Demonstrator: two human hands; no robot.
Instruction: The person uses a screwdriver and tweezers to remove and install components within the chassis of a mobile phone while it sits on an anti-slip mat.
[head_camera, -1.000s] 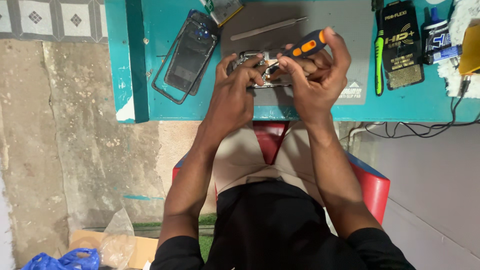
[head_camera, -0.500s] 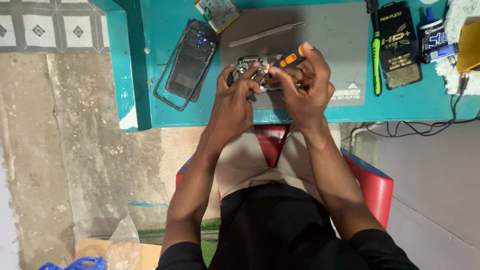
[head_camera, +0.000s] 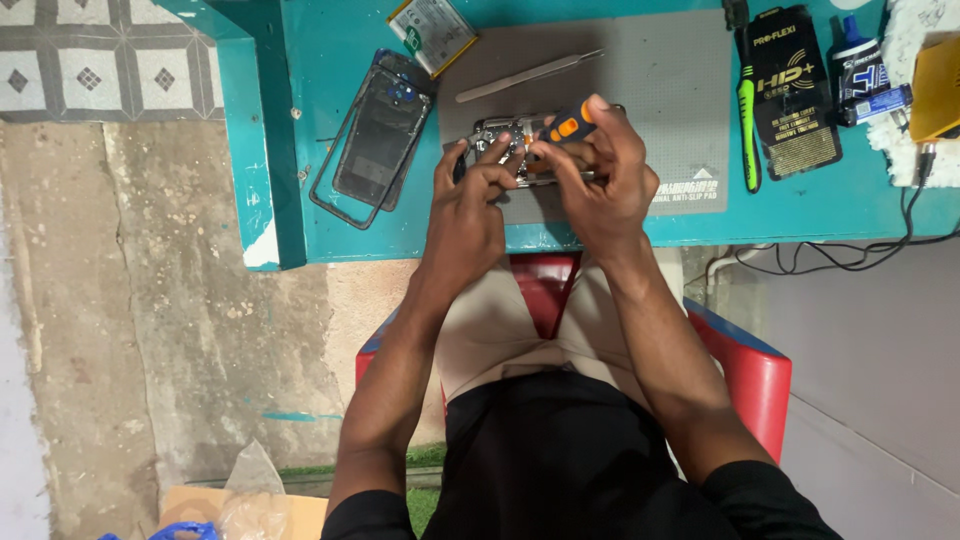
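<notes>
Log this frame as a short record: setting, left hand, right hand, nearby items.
setting: seated person at a teal table, working on a grey mat
left hand: steadies an opened phone on the mat
right hand: holds an orange-and-black screwdriver over the phone
left of mat: back cover and a battery
on mat: tweezers
right of mat: green tool, black packet
</notes>
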